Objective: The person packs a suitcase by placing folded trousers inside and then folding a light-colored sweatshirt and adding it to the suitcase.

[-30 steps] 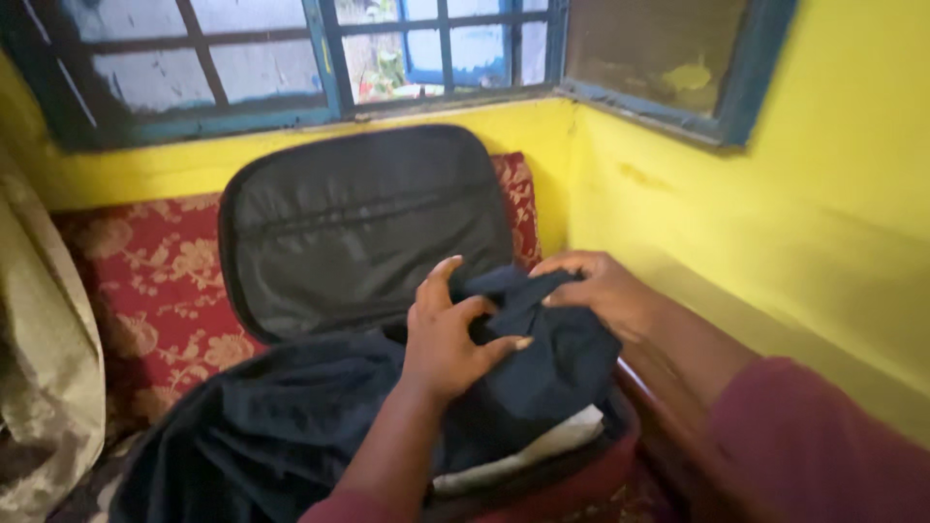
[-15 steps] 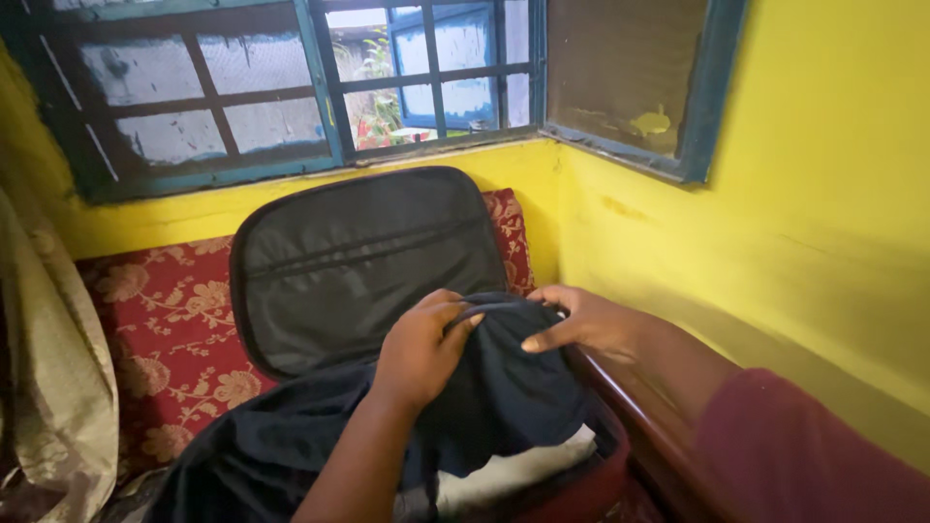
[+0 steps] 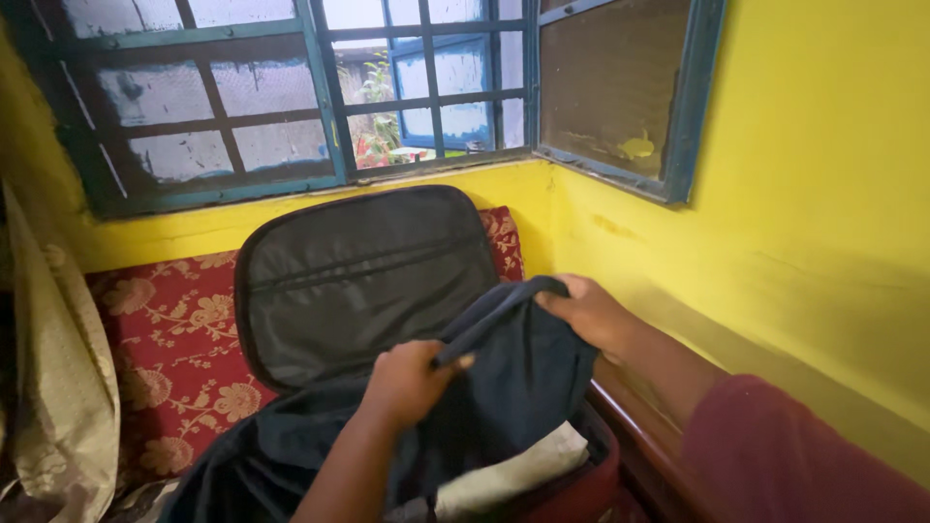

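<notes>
A dark navy garment is lifted above an open red suitcase. My left hand grips its band at the lower left. My right hand grips the same band higher up at the right, so the band runs slanted between them. The rest of the garment drapes down to the left over the case. A folded white cloth lies in the suitcase under the garment. The suitcase's black lined lid stands open behind my hands, leaning on a red floral cushion.
A yellow wall runs close along the right, with a dark wooden edge beside the suitcase. Blue-framed barred windows fill the back. A beige curtain hangs at the left.
Both hands have raised the garment's band and drawn it apart: the right hand went up and right, the left hand down and left. The view has tilted up slightly.
</notes>
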